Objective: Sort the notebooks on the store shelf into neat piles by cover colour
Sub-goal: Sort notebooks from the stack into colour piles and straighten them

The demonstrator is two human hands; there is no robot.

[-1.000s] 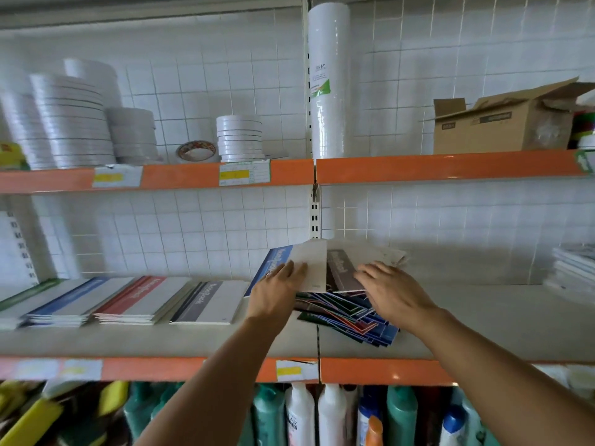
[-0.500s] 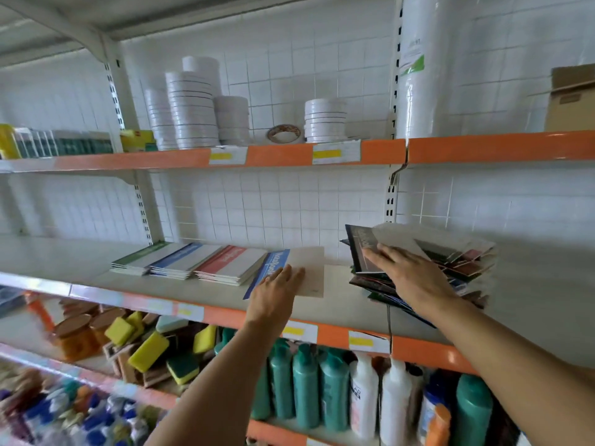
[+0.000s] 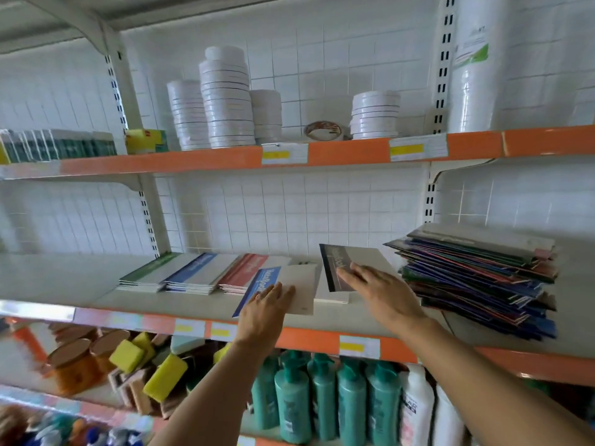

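Note:
On the middle shelf (image 3: 80, 284) lie three neat notebook piles: a green pile (image 3: 151, 272), a blue pile (image 3: 196, 272) and a red pile (image 3: 244, 272). My left hand (image 3: 267, 313) holds a blue-spined notebook (image 3: 289, 284) by its near edge, just right of the red pile, fingers on top. My right hand (image 3: 383, 294) holds a black-spined notebook (image 3: 351, 262), tilted above a low pile (image 3: 331, 299) of white-edged notebooks. Both thumbs are hidden beneath the covers. A tall, messy stack of mixed notebooks (image 3: 476, 284) sits to the right.
The upper shelf (image 3: 193, 162) carries stacks of white tape rolls (image 3: 225, 101) and a tall white roll (image 3: 476, 66). Below the orange shelf edge (image 3: 306, 339) stand teal bottles (image 3: 322, 397), yellow sponges (image 3: 164, 378) and jars. Bare shelf stretches left of the green pile.
My right hand lifted the black-spined notebook off the mixed stack and carried it left over the low pile. My left hand keeps the blue notebook beside the red pile. The view shifted left.

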